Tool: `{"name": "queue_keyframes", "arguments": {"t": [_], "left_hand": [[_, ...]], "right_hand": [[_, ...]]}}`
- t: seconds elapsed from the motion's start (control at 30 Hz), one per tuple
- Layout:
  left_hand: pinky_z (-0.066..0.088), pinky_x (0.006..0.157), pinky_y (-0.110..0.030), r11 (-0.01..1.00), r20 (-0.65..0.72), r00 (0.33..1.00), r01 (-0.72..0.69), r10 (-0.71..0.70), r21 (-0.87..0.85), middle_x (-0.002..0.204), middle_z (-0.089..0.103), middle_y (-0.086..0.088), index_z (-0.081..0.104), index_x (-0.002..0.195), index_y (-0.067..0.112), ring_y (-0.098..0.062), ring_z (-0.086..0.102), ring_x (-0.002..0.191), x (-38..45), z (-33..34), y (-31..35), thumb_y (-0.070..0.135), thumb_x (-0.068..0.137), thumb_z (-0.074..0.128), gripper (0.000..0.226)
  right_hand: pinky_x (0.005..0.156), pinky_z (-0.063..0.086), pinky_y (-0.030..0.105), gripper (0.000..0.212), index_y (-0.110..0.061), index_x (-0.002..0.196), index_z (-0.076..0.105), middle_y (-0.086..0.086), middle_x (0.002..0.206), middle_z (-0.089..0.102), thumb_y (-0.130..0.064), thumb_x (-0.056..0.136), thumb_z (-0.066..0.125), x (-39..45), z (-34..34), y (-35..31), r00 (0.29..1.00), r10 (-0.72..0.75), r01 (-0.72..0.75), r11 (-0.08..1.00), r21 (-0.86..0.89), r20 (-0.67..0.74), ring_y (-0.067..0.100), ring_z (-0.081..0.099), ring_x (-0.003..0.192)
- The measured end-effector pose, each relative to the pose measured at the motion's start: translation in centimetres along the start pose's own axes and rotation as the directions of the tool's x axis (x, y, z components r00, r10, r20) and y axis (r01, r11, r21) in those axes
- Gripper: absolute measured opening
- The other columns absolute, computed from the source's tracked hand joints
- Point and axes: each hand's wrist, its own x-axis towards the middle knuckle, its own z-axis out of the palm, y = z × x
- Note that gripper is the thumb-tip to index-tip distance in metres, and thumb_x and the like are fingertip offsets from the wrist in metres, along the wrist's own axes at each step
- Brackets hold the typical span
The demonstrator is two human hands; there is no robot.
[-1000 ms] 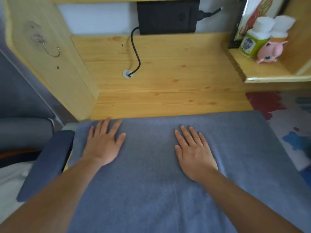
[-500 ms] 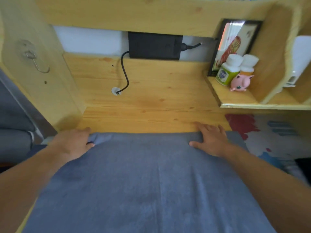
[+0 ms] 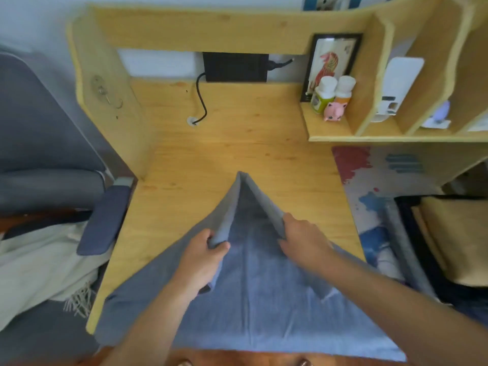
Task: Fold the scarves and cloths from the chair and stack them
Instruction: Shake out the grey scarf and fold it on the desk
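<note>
Head view, grey-blue cloth [image 3: 253,299], far edge pinched up, peaked

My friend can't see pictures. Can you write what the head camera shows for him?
Two bare hands, left hand and right hand, each grip an edge of a soft grey-blue cloth, pulling both toward the person over a light wooden desk. A cream fringed scarf lies on a grey chair at the left.
</note>
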Motion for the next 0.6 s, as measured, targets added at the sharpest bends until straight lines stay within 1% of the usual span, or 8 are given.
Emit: {"name": "queue_keyframes", "arguments": {"t": [0.03,0.1,0.13,0.27,0.33,0.43,0.53,0.6], "left_hand": [[0.038,0.059,-0.035,0.994,0.009,1.0,0.014,-0.013,-0.105,0.065,0.052,0.002,0.053,0.077,0.017,-0.018,0.048,0.059,-0.5,1.5,0.0,0.023,0.091,0.072,0.024],[0.05,0.068,-0.04,0.929,0.035,0.999,0.048,-0.037,-0.368,0.077,0.066,-0.002,0.064,0.087,0.018,-0.02,0.063,0.07,-1.8,3.4,-0.2,0.015,0.09,0.073,0.009],[0.054,0.072,-0.041,0.873,0.043,0.997,0.077,-0.064,-0.481,0.083,0.07,-0.004,0.068,0.093,0.017,-0.02,0.067,0.076,-2.3,3.9,-0.5,0.007,0.089,0.071,0.01],[0.052,0.071,-0.036,0.739,0.092,0.981,0.187,-0.168,-0.647,0.089,0.071,-0.016,0.072,0.1,0.002,-0.028,0.065,0.083,-4.9,3.5,-2.6,-0.009,0.09,0.062,0.017],[0.049,0.07,-0.038,0.759,0.062,0.982,0.178,-0.179,-0.626,0.087,0.068,-0.018,0.074,0.1,0.004,-0.028,0.06,0.082,-5.7,2.5,-3.5,-0.001,0.094,0.063,0.013],[0.048,0.065,-0.028,0.811,-0.048,0.986,0.101,-0.157,-0.576,0.082,0.07,-0.008,0.075,0.098,0.014,-0.02,0.064,0.072,-6.6,1.0,-3.8,0.007,0.097,0.065,0.012],[0.05,0.07,-0.015,0.844,-0.131,0.989,-0.012,-0.069,-0.537,0.088,0.077,0.005,0.076,0.098,0.02,-0.002,0.07,0.081,-7.7,0.1,-3.2,0.011,0.096,0.068,0.012],[0.05,0.071,-0.012,0.848,-0.124,0.992,-0.04,-0.031,-0.528,0.09,0.078,0.005,0.077,0.1,0.019,-0.002,0.071,0.084,-8.5,0.1,-2.7,0.011,0.097,0.068,0.012]], "right_hand": [[0.067,0.044,0.031,0.04,-0.021,0.124,0.047,0.0,0.103,0.062,-0.025,0.09,0.068,-1.0,0.8,-1.9,0.995,0.075,-0.091,0.933,0.348,0.058,0.028,0.066,0.098],[0.074,0.057,0.035,0.048,-0.025,0.123,0.05,-0.001,0.105,0.068,-0.015,0.084,0.076,-2.5,2.6,-5.2,0.962,0.157,-0.273,0.472,0.838,0.225,0.023,0.07,0.094],[0.079,0.06,0.039,0.047,-0.024,0.121,0.054,0.004,0.104,0.071,-0.008,0.082,0.076,-2.9,3.7,-6.1,0.94,0.185,-0.331,0.276,0.903,0.288,0.023,0.072,0.092],[0.08,0.061,0.05,0.015,-0.003,0.1,0.069,0.018,0.096,0.074,0.0,0.086,0.067,-5.5,8.2,-8.0,0.843,0.253,-0.463,-0.107,0.88,0.474,0.034,0.072,0.09],[0.071,0.06,0.043,0.012,-0.005,0.104,0.066,0.017,0.098,0.073,-0.006,0.091,0.064,-6.0,8.2,-8.3,0.833,0.278,-0.444,-0.181,0.878,0.478,0.033,0.071,0.09],[0.047,0.051,0.029,0.016,-0.009,0.112,0.06,0.015,0.096,0.069,-0.011,0.096,0.057,-5.7,6.4,-8.2,0.816,0.388,-0.394,-0.171,0.903,0.429,0.029,0.066,0.077],[0.056,0.058,0.037,0.023,-0.009,0.119,0.059,0.016,0.107,0.07,-0.012,0.096,0.06,-5.4,4.6,-9.3,0.851,0.35,-0.378,-0.113,0.919,0.393,0.03,0.069,0.087],[0.059,0.059,0.037,0.014,-0.005,0.109,0.063,0.017,0.099,0.071,-0.008,0.096,0.061,-5.9,4.1,-10.8,0.865,0.243,-0.431,-0.092,0.898,0.44,0.027,0.068,0.082]]}}
